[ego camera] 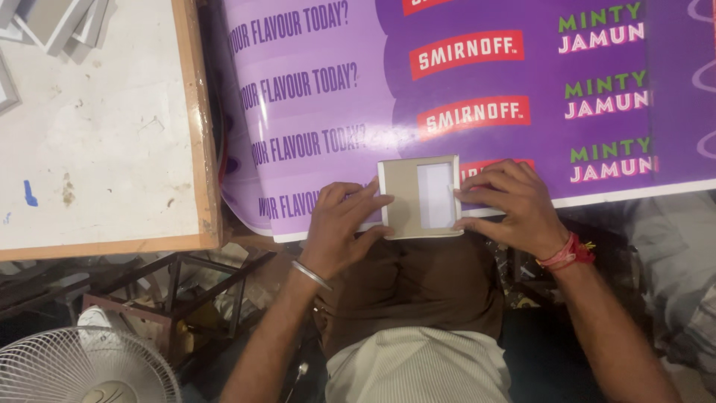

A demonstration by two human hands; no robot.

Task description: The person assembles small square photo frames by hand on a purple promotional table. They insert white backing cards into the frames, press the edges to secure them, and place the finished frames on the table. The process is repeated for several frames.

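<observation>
A large glossy purple printed sheet (477, 89) is the working surface; a small square grey card frame with a pale window (420, 197) lies flat at its white near edge. Beside it, a white wood-edged tabletop (104, 142) carries grey frame pieces (63, 22) at its far corner

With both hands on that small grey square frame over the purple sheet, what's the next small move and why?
Probably press the small grey square frame flat. The left hand and right hand grip opposite sides, and it overhangs the glossy purple printed sheet's lower edge.
</observation>
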